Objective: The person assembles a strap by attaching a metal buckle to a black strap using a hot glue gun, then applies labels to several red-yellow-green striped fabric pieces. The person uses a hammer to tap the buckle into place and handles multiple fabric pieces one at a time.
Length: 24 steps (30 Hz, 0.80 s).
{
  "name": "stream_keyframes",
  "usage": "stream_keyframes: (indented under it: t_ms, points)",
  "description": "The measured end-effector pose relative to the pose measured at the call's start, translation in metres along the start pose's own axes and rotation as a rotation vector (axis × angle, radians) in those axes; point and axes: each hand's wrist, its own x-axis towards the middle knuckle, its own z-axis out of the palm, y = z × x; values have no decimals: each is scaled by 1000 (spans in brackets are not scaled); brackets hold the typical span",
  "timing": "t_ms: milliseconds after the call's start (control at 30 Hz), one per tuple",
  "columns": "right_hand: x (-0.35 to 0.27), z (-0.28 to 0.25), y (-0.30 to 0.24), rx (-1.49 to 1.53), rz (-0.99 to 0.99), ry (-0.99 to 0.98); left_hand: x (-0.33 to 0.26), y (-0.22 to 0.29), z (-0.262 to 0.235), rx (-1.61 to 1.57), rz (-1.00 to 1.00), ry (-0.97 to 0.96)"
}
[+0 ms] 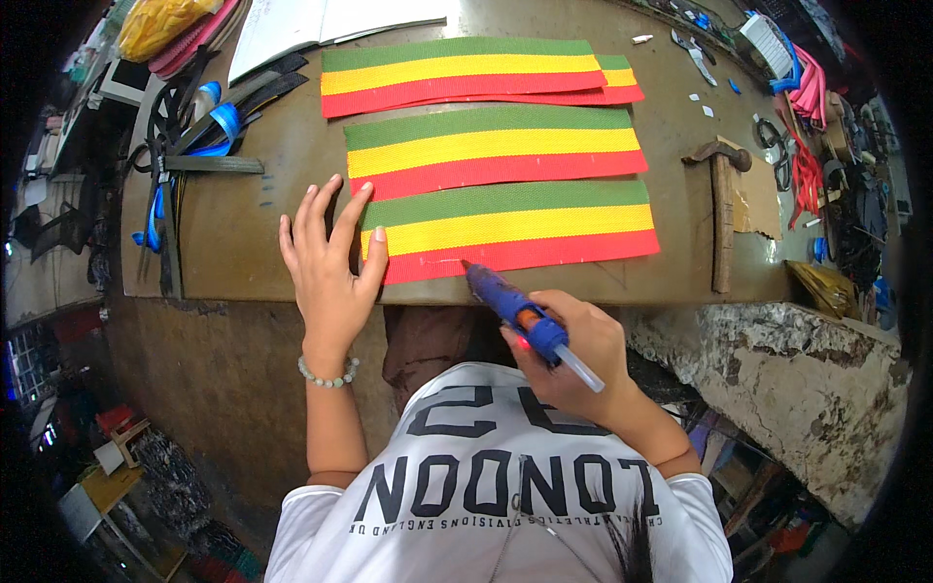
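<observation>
Nearest me on the table lies a striped strip (525, 222) in green, yellow and red. My left hand (330, 253) is flat with fingers spread, its thumb and a fingertip at the strip's left end. In my right hand (583, 350) is a blue glue gun (515, 309) with a clear glue stick (580, 369) jutting from its back. The nozzle tip is at the strip's red band, beside a thin whitish line. Another striped strip (491, 146) lies just beyond, and farther back a third strip (462, 73) partly covers one more.
A hammer (721, 219) lies to the right by a piece of cardboard (753, 199). Black and blue straps (209, 131) are heaped at left. White paper (292, 39) lies at the back. Scissors (695, 58), scraps and red ribbon (805, 175) sit far right.
</observation>
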Motion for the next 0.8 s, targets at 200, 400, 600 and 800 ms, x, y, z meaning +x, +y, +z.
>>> stream_keyframes:
  t_ms: [200, 400, 600, 800]
  points:
    - [-5, -18, -1, -35, 31, -64, 1, 1, 0, 6, -7, -11]
    - [18, -28, 19, -138, -24, 443, 2, 4, -4, 26, -15, -44]
    - [36, -19, 48, -52, 54, 483, 3, 5, -5, 26, -24, -59]
    - [35, -12, 50, -17, 174, 410, 2, 4, -3, 7, -21, -35]
